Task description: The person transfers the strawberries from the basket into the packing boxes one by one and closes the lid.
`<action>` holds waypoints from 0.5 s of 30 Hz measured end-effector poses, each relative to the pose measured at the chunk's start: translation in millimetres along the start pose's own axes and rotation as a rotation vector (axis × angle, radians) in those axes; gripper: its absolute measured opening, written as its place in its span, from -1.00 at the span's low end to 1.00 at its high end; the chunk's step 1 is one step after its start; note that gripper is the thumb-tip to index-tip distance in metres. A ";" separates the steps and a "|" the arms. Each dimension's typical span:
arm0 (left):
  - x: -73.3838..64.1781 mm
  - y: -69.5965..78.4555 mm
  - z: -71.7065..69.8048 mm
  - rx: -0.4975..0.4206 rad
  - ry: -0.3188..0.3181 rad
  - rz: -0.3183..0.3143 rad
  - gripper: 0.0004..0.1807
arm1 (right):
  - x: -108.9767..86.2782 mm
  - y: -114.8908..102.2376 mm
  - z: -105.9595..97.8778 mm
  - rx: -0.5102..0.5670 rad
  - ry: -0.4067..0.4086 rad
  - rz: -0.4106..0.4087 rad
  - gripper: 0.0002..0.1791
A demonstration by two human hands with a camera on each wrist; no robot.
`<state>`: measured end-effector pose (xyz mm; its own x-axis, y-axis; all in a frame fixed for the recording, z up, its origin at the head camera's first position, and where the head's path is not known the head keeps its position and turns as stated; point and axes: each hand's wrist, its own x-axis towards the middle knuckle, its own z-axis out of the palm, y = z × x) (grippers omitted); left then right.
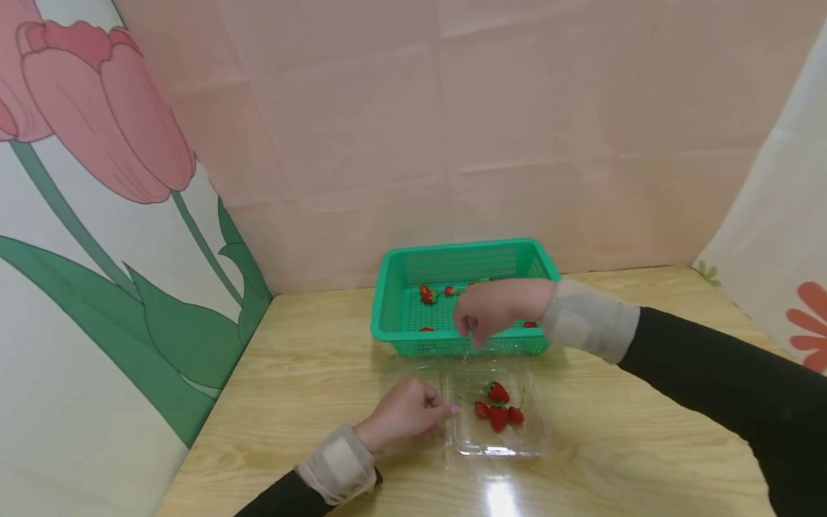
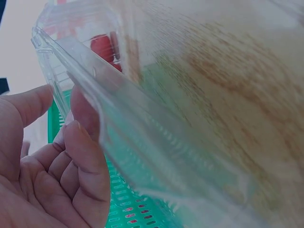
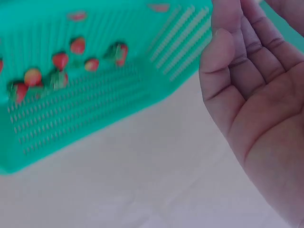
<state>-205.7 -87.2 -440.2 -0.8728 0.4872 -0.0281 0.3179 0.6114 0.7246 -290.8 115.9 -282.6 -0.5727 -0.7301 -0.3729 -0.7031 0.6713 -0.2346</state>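
A clear plastic container [image 1: 533, 441] lies on the table, with several red fruits in it, among them strawberries [image 1: 497, 418] and a small stemmed red fruit [image 1: 515, 416]. My left hand [image 1: 413, 409] pinches its left edge; the left wrist view shows the plastic rim [image 2: 71, 71] between thumb and fingers. Behind the container stands a green slotted basket [image 1: 388, 294] with more strawberries and small red fruits [image 3: 77, 45]. Over the basket's near rim hangs my right hand [image 1: 500, 309], fingers bent downward. Its fingertips are cut off in the right wrist view, so anything between them is hidden.
A pale wooden table [image 1: 310, 345] carries everything. A pink cloth [image 1: 400, 143] hangs right behind the basket. On the left is a tulip-printed cloth [image 1: 116, 273], on the right a white cloth [image 1: 762, 251] with a red flower.
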 end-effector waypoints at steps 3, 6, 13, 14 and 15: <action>-0.4 -0.4 -0.1 0.004 0.003 -0.004 -0.57 | 6.6 10.8 -14.5 -0.006 0.026 0.020 -0.88; -1.3 -0.1 -0.4 0.001 0.001 -0.020 -0.57 | 19.2 23.9 -21.4 -0.003 0.044 0.052 -0.89; -2.8 1.1 -0.6 0.001 0.003 -0.034 -0.57 | 52.3 49.9 -17.3 0.007 0.060 0.131 -0.86; -2.8 1.4 -0.8 0.001 0.003 -0.034 -0.57 | 55.7 51.5 -15.7 0.004 0.061 0.143 -0.86; -2.9 1.6 -1.1 -0.002 0.003 -0.036 -0.57 | 59.3 53.1 -14.0 -0.004 0.059 0.150 -0.87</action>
<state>-203.2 -88.3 -438.3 -0.8850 0.4626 -0.0523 0.2852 0.6276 0.7244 -368.0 106.4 -304.6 -0.6949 -0.6281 -0.3502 -0.6093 0.7729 -0.1770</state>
